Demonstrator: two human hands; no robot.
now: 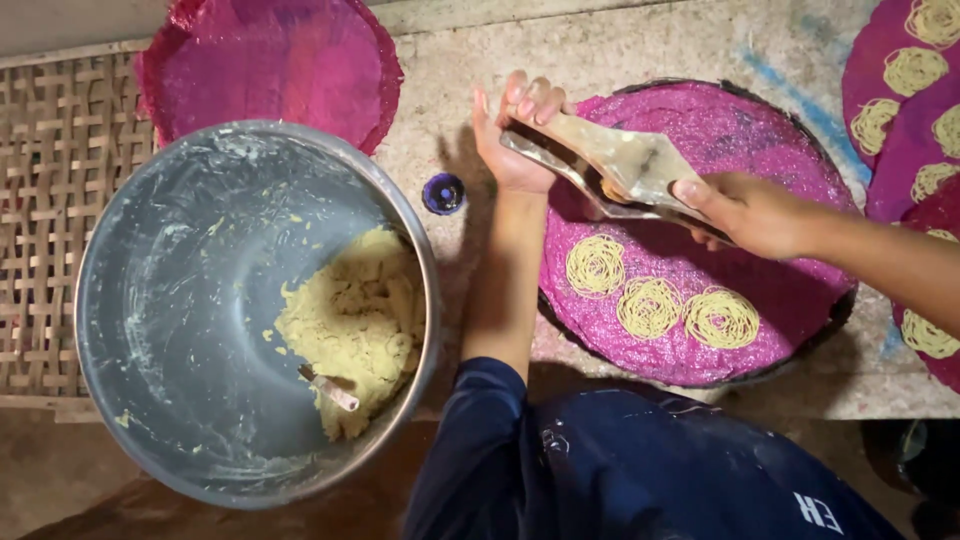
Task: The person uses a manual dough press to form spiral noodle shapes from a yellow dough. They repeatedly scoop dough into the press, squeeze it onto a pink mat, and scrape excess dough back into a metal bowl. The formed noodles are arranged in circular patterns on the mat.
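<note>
Both hands grip a wooden press [622, 168] held above the round pink tray [800, 300]. Left hand [518, 135] is clenched around the press handles at the tray's 10 o'clock edge; right hand [748, 212] is clenched on the handles at the other end, over the tray's centre. The press hangs over the tray's upper half, tilted, apart from the tray surface.

On the tray, three coils of thin yellow noodle strands [650, 305] lie in a row across the lower half, roughly from 8 to 6 o'clock, the middle and right-hand ones touching.

At 9 o'clock from the tray, a large steel bowl [170, 300] sits on the bench [620, 45], holding a lump of yellow dough [350, 320] against its right wall; a small utensil [330, 390] is stuck in the dough. A small dark blue cap [443, 193] lies between bowl and left hand. A second pink tray [270, 65] lies at 12 o'clock from the bowl. More trays with coils [915, 110] sit at 3 o'clock.
</note>
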